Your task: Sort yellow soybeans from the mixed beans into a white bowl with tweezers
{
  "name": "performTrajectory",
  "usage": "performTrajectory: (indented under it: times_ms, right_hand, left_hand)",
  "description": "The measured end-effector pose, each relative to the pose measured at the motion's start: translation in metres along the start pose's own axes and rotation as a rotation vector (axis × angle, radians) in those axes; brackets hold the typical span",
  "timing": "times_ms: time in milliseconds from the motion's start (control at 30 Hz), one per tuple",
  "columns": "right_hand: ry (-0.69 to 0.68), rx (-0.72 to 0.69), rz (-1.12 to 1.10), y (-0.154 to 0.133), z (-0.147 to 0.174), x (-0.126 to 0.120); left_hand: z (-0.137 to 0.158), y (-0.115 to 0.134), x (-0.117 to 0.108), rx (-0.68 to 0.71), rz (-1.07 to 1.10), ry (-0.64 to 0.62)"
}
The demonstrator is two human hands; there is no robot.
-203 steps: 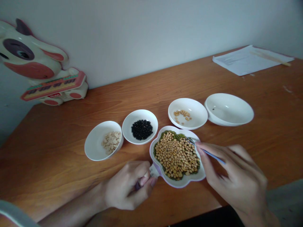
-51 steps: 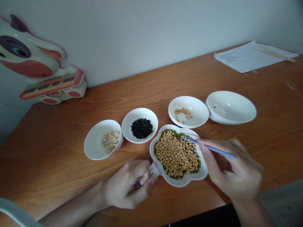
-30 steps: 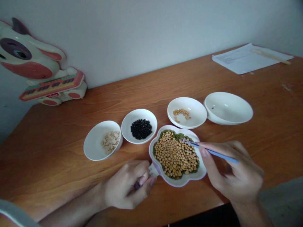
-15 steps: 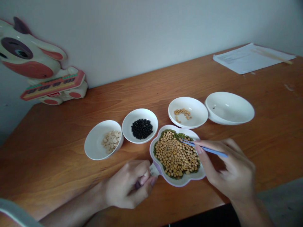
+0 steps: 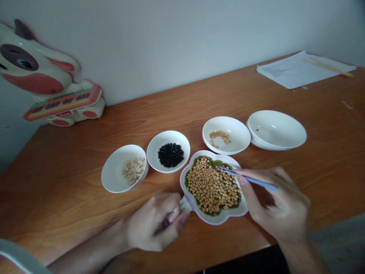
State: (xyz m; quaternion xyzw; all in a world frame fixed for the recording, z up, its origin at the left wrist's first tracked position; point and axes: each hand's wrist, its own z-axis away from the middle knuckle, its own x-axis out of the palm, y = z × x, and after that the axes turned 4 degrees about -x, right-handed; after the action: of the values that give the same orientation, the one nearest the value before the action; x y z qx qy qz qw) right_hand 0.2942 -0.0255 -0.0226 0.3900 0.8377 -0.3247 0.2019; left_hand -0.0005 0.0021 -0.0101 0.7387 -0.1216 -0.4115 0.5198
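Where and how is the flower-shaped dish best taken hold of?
Probably by the handle of the dish, coming from the near left. The handle sticks out on that side, narrow enough to close around, and the left hand is closed on it. The wavy rim looks harder to hold, with beans spread inside, and the right hand with the tweezers is opposite.

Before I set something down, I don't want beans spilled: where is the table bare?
Bare wood lies between the toy cow and the bowl of pale pieces, and between the paper and the rightmost bowl. It's crowded around the scalloped dish: bowls behind, left hand on its handle, right hand holding tweezers over it.
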Motion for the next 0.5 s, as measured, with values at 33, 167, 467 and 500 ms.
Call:
performTrajectory:
  times_ms: [33, 167, 467, 500]
  right_hand:
    - [-0.002, 0.005, -0.002, 0.0001, 0.0001, -0.0003]
    - [-0.014, 0.005, -0.004, 0.0005, 0.0006, -0.0014]
    - [-0.012, -0.008, 0.001, -0.0002, -0.0011, 0.0009]
    - [-0.009, -0.010, 0.002, -0.0003, -0.0014, 0.0010]
  left_hand:
    - [0.0000, 0.0004, -0.0002, -0.001, -0.001, -0.004]
    - [0.0004, 0.0010, -0.0005, -0.009, 0.004, -0.009]
    - [0.0014, 0.0000, -0.0015, -0.009, -0.003, -0.012]
    - [0.0010, 0.0004, -0.0016, -0.005, -0.001, -0.013]
